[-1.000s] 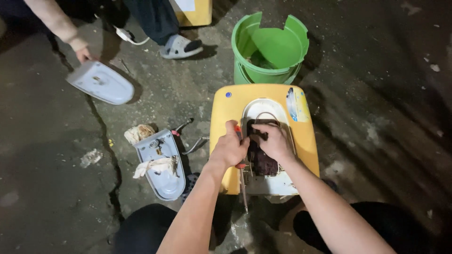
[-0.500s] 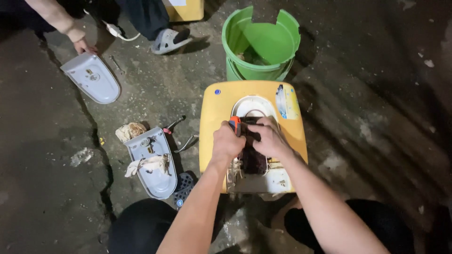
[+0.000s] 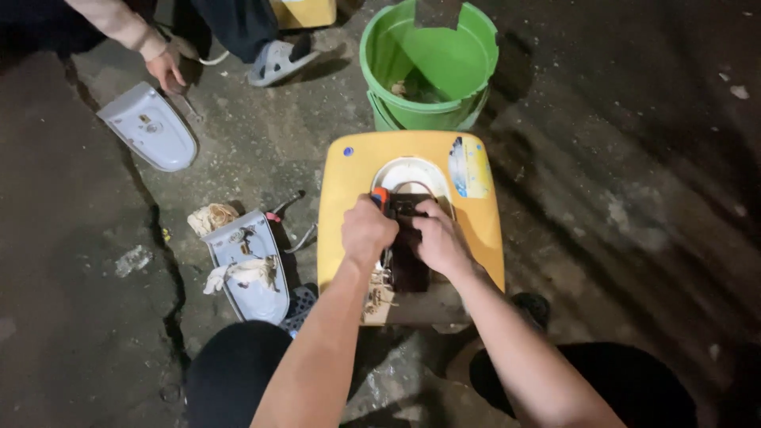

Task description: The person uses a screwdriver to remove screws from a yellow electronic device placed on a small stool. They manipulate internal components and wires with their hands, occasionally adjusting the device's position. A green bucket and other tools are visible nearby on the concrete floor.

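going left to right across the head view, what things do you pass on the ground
white shell by the other person's hand → open white casing with wiring → left hand → right hand on the yellow housing

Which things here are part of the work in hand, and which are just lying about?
In hand:
left hand gripping an orange-tipped tool
right hand on the dark part
yellow casing beneath

Lying about:
green bucket
open grey shell
second grey shell by another person's hand
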